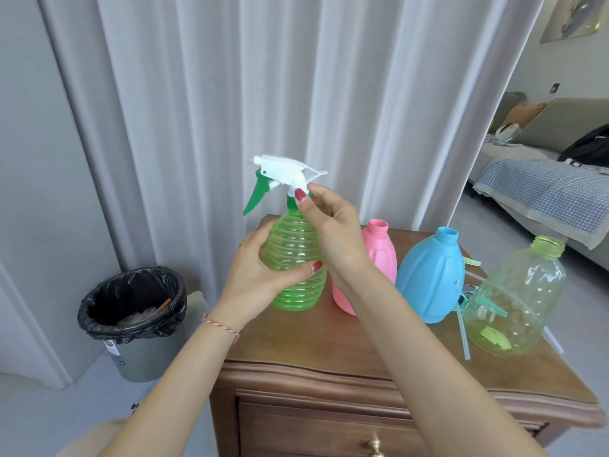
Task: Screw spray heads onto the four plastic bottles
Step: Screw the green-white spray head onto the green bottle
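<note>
My left hand (260,278) wraps the belly of the ribbed green bottle (294,262), thumb across its front, fingers closed round the back. The bottle is upright near the surface's far left corner; I cannot tell whether its base touches the wood. My right hand (329,225) pinches the green collar at the bottle's neck between thumb and fingers, just under the white spray head (283,171), whose green trigger (257,192) points left. The head sits on the neck; how far it is threaded on cannot be seen.

Three more bottles stand open-necked along the far edge of the wooden surface (346,344). The pink bottle (379,255) is just right of the green one, partly behind my right wrist. The blue bottle (431,278) leans beside it; faint raised marks on its side are too small to read. The clear pale green bottle (517,298) stands at the right edge. Loose spray heads with dip tubes (463,328) lie behind and between the blue and clear bottles, seen partly through the clear one.

On the floor left of the surface stands a bin (135,318) with a black liner; its label (115,352) is unreadable. A braided bracelet (220,326) circles my left wrist.
</note>
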